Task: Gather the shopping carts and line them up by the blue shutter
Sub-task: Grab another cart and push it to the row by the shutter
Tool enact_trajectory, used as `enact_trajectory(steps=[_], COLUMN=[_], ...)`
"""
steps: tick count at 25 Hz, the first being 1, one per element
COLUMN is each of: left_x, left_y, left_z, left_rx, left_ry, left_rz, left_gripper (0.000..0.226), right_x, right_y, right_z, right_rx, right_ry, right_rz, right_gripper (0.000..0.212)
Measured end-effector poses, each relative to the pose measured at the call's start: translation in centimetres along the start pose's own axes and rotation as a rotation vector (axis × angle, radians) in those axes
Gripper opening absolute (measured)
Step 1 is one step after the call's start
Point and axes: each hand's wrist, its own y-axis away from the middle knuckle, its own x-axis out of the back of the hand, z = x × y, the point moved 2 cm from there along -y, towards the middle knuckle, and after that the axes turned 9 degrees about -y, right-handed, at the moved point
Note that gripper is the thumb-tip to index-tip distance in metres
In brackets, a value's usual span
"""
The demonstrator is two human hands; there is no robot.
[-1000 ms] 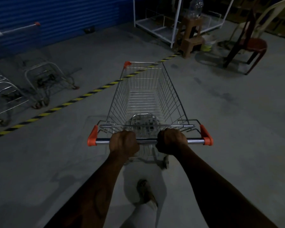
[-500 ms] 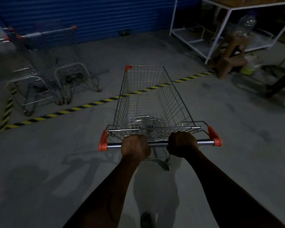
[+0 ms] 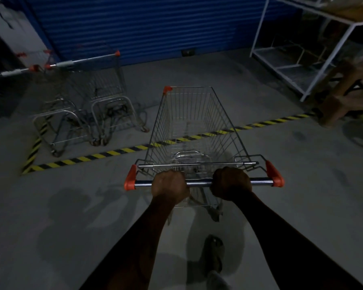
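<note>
Left hand [image 3: 169, 186] and right hand [image 3: 231, 183] both clamped over chrome handle bar [image 3: 199, 182] of wire shopping cart [image 3: 194, 130], fingers curled round it, knuckles up, hands set apart either side of bar centre. Orange end caps [image 3: 130, 181] at both ends of bar, clear of the hands. Cart at centre of scene, basket pointing far, toward blue shutter [image 3: 147, 28]; basket holds no goods; orange corner guard [image 3: 167, 89] on far left rim. Yellow-and-black floor tape [image 3: 117, 152] running left to right beneath basket, so far end of cart lies beyond the line and handle on near side. Two parked carts [image 3: 88, 97] at far left, inside taped area, just in front of shutter, side by side with handles toward the viewer; outlines blurred, so whether touching or merely close cannot be told. White metal rack [image 3: 298, 65] at far right beside shutter. Brown wooden stool [image 3: 344, 95], apparently, at right edge near end of tape; heavily blurred. Grey concrete floor [image 3: 71, 227] throughout, marked with shadows. One foot in dark shoe [image 3: 214, 252] near bottom centre, behind cart.
</note>
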Motion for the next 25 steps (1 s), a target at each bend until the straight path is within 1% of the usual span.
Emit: enact_trajectory(steps=[2, 6, 8, 11, 13, 16, 20, 22, 25], left_x=[0.5, 1.6, 1.9, 2.8, 2.9, 2.8, 3.3, 4.0, 4.2], left_y=[-4.7, -15.1, -20.2, -27.5, -32.2, -40.0, -51.7, -56.6, -64.0], left_z=[-0.3, -1.0, -1.4, -2.2, -2.6, -3.5, -5.9, -7.7, -10.7], left_rx=[0.034, 0.08, 0.079, 0.094, 0.105, 0.153, 0.188, 0.19, 0.17], left_ry=[0.006, -0.027, -0.044, -0.038, -0.058, -0.027, -0.013, 0.016, -0.021], left_rz=[0.008, 0.013, 0.013, -0.021, -0.012, -0.017, 0.004, -0.034, -0.044], left_gripper=[0.032, 0.032, 0.035, 0.036, 0.034, 0.032, 0.034, 0.037, 0.036], right_x=[1.2, 4.7, 5.8, 7.4, 8.0, 9.2, 10.8, 12.1, 13.0], right_y=[-4.9, -16.1, -21.2, -28.5, -33.4, -41.8, -54.3, -59.7, -67.7], right_z=[0.8, 2.9, 3.9, 5.0, 5.8, 6.7, 6.8, 6.3, 5.3], right_rx=[0.046, 0.071, 0.084, 0.104, 0.119, 0.117, 0.1, 0.101, 0.091], right_ry=[0.019, -0.013, -0.036, -0.008, 0.011, 0.007, 0.067, 0.074, 0.036], right_rz=[-0.052, -0.154, -0.158, -0.155, -0.154, -0.144, -0.119, -0.129, -0.181], right_gripper=[0.043, 0.033, 0.028, 0.024, 0.027, 0.033, 0.042, 0.046, 0.042])
